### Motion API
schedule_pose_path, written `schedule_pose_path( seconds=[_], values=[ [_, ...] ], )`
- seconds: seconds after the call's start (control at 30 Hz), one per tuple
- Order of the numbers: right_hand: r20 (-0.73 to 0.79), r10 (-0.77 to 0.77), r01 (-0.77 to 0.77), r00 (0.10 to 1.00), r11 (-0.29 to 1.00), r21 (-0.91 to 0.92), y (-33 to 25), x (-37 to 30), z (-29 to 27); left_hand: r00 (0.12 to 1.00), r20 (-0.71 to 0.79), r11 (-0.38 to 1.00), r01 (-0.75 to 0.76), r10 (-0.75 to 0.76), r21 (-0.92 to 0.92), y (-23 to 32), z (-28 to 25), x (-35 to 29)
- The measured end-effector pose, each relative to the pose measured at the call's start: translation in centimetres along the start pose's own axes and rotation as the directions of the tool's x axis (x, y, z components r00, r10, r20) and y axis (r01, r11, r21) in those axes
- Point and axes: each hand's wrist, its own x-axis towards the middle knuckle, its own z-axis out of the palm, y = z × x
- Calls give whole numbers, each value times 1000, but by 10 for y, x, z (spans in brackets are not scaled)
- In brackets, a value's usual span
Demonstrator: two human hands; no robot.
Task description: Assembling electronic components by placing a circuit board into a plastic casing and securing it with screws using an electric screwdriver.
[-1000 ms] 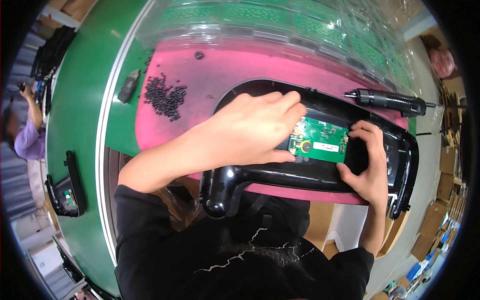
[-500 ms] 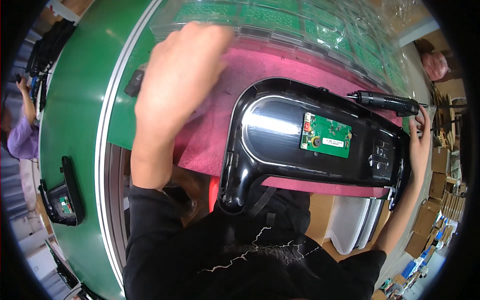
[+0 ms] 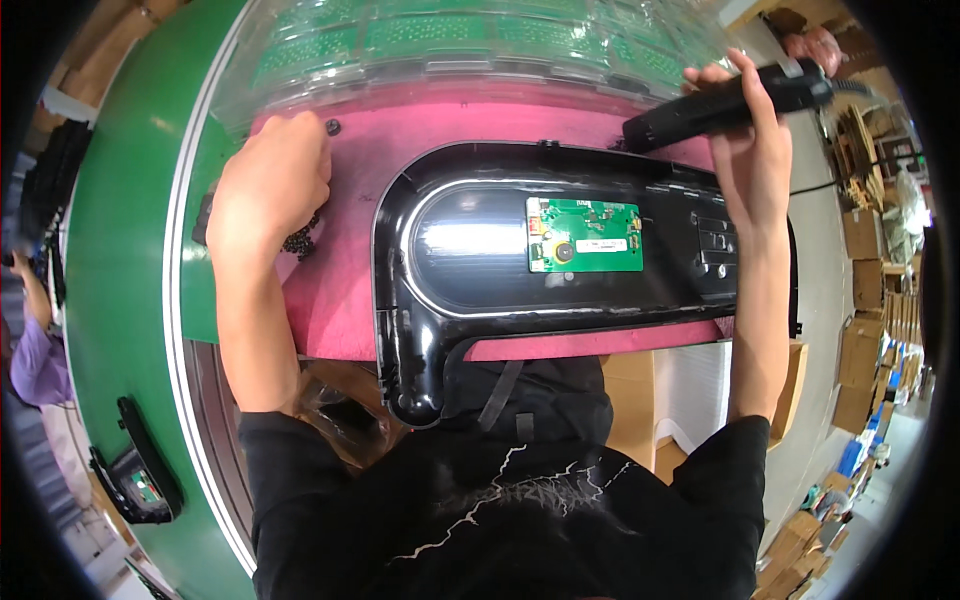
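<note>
Across the pink mat (image 3: 450, 115) on the green tabletop (image 3: 130, 220), a glossy black plastic shell (image 3: 490, 290) lies with its hollow side up, which leaves the green circuit board (image 3: 585, 222) inside it fully exposed. That board sits flat near the middle of the shell, touched by neither hand. The soft-looking mat presumably spares the shine from scratches, though the short lobe at the left juts past its near edge toward the person's lap.

The right hand (image 3: 755, 140) is clamped around a black electric screwdriver (image 3: 680, 120), its forearm crossing over the shell's right end; the tool slants down to the left above the far rim, its cable trailing behind, likely to keep the lead clear. The left hand (image 3: 270, 180) hangs over a heap of small black parts (image 3: 298, 243), fingers curled under and hidden, so I cannot tell whether they pinch anything. The heap seems placed for easy reach on that side. Clear trays (image 3: 450, 65) stand along the mat's far edge, out of the way.
</note>
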Motion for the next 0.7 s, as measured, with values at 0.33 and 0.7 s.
schedule_pose_path(
  seconds=[0.33, 0.7],
  values=[
    [194, -125, -34, 973, 753, 657, -33, -23, 33, 805, -420, 444, -585, 418, -679, 72, -9, 9],
    [206, -110, -76, 972, 685, 725, -28, -40, 40, 862, -146, -77, -124, 486, -989, 97, 13, 9]
  ],
)
